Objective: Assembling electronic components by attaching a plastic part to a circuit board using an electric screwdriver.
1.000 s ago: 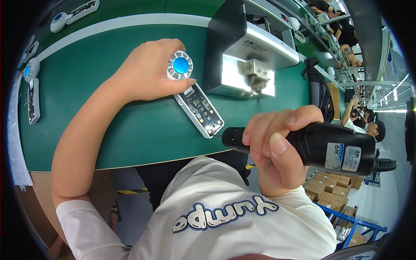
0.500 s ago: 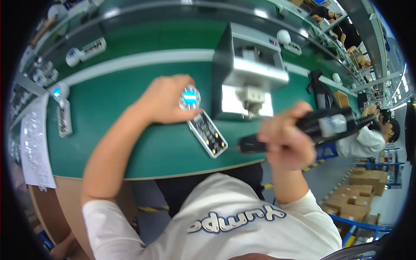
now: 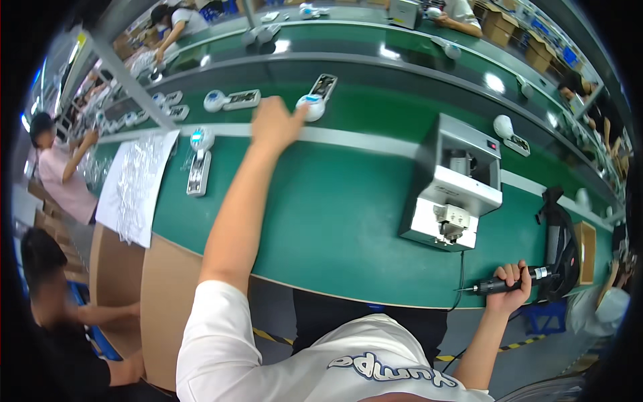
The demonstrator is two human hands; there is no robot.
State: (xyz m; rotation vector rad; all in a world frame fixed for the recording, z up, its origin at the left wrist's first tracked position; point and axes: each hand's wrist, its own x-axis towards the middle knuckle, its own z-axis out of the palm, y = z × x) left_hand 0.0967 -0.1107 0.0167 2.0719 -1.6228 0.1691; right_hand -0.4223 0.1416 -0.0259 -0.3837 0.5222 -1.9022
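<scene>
My left hand point(image 3: 273, 126) reaches over to the far green strip, thumb and fingers apart. Beside its thumb lies a white device with a round head point(image 3: 310, 108) and a blue display; its long handle is open, with dark insides. The hand appears apart from it, though slight blur hides any light touch. At the front right edge, my right hand point(image 3: 511, 289) is closed round a black electric screwdriver point(image 3: 494, 287), its bit pointing left. A similar device point(image 3: 197, 171) with an open handle lies left of my left forearm.
A silver metal machine point(image 3: 455, 184) stands on the green bench point(image 3: 328, 221). Clear plastic bags on a white sheet point(image 3: 134, 187) lie at left. More devices point(image 3: 231, 100) rest on the far strip. A black holder point(image 3: 559, 248) stands at right. Other people work around.
My left hand has moved away and forward from the near bench; the device it held now appears on the far strip. My right hand has moved right and lower with the screwdriver. The view has shifted.
</scene>
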